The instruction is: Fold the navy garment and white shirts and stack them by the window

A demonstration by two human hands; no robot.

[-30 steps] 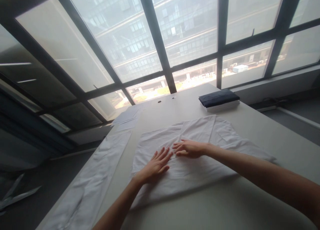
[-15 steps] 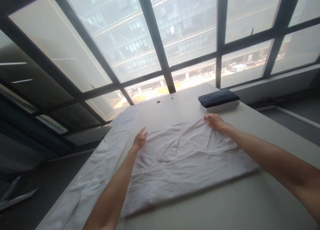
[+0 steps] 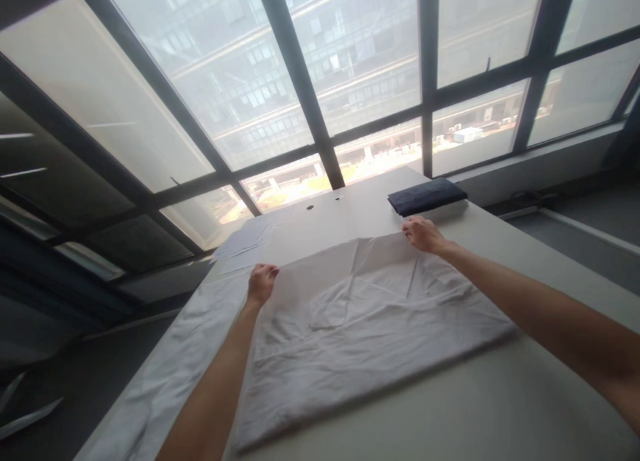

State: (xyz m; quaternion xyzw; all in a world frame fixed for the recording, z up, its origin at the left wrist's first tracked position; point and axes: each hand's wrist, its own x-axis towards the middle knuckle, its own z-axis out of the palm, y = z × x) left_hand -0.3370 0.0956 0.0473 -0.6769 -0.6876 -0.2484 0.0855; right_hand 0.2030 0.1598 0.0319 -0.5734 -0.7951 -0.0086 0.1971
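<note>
Hands pinch the far corners of the white, creased rectangular cloth (image 3: 365, 327) spread mid-table: left hand (image 3: 262, 281) closed on the far-left corner, right hand (image 3: 421, 234) closed on the far-right one. Equal tension and matched edges would probably give the cleanest fold.

Both my arms out straight ahead, bare forearms, spread wide apart. My left hand (image 3: 261, 281) curled into a loose fist, knuckles up, fingers tucked under. My right hand (image 3: 421, 234) sits further forward, palm down, fingers bent and pinched in toward the thumb. Wrists roughly flat, 2 hands well apart.
</note>
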